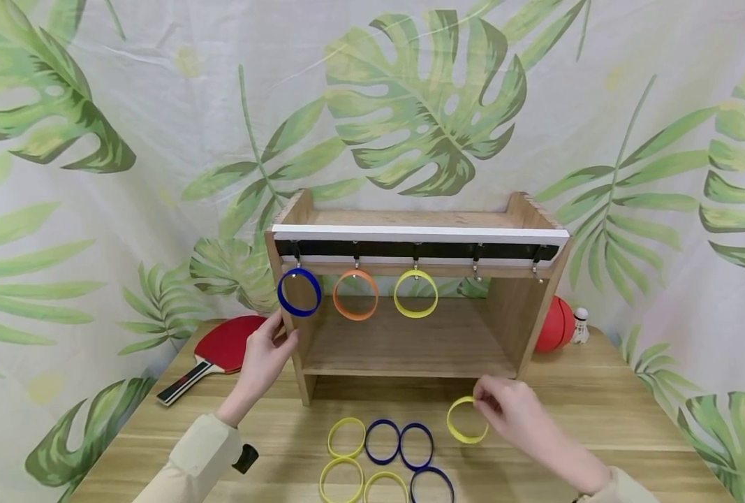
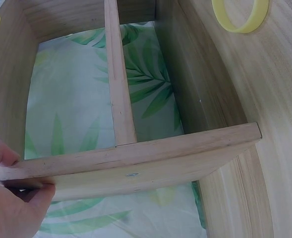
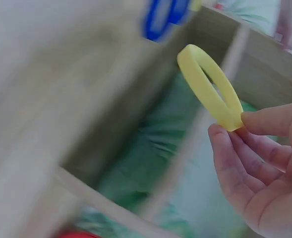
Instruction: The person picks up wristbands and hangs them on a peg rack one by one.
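Note:
A wooden shelf (image 1: 410, 335) stands on the table, with a row of hooks along its white-and-black front strip. From three hooks hang a blue ring (image 1: 299, 312), an orange ring (image 1: 355, 318) and a yellow ring (image 1: 415, 314); the two hooks at the right hold none. My left hand (image 1: 268, 355) grips the front edge of the shelf's left side panel (image 2: 136, 158), thumb and fingers on either face. Between thumb and fingertips, my right hand (image 1: 512, 409) pinches another yellow ring (image 3: 205, 87), held near the shelf's lower right front.
Several yellow rings (image 1: 330, 447) and blue rings (image 1: 382, 463) lie on the wooden table (image 1: 567, 419) before the shelf. A red table tennis paddle (image 1: 227, 342) lies left of it. A red ball (image 1: 553, 325) and a shuttlecock (image 1: 580, 327) sit to its right.

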### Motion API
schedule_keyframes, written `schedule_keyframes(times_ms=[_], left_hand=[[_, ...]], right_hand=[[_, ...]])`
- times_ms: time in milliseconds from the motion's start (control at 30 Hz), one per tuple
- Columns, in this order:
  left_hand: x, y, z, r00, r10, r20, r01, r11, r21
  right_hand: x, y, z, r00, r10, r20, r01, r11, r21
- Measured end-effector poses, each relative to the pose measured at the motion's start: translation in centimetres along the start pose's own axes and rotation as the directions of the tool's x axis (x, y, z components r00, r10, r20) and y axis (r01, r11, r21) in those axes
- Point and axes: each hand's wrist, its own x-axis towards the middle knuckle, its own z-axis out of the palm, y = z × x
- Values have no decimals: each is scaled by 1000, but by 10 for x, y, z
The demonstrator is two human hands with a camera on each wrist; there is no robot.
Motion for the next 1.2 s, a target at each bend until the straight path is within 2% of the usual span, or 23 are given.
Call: schedule_keyframes(times_ms=[267, 367, 500, 633, 833, 1033, 1200], left_hand=[[6, -34, 5, 1000, -10, 0, 10, 1000, -11], [7, -38, 5, 1000, -6, 5, 6, 1000, -24], [7, -39, 5, 1000, -7, 5, 7, 1000, -16], [6, -38, 5, 1000, -16, 3, 16, 1000, -3], [3, -13, 2, 999, -36, 3, 36, 999, 6], [0, 6, -1, 999, -38, 11, 38, 999, 10], [1, 0, -1, 1000, -30, 7, 30, 999, 18]], right_hand=[[59, -22, -70, 995, -25, -95, 25, 1000, 3], [77, -25, -90, 985, -57, -160, 52, 998, -39], [98, -24, -106, 974, -74, -213, 51, 993, -110], [114, -20, -111, 976, -49, -213, 22, 992, -128], [129, -13, -103, 978, -33, -204, 8, 993, -121], [131, -7, -95, 981, -37, -191, 10, 990, -138], [128, -6, -94, 983, -31, -179, 5, 990, -144]])
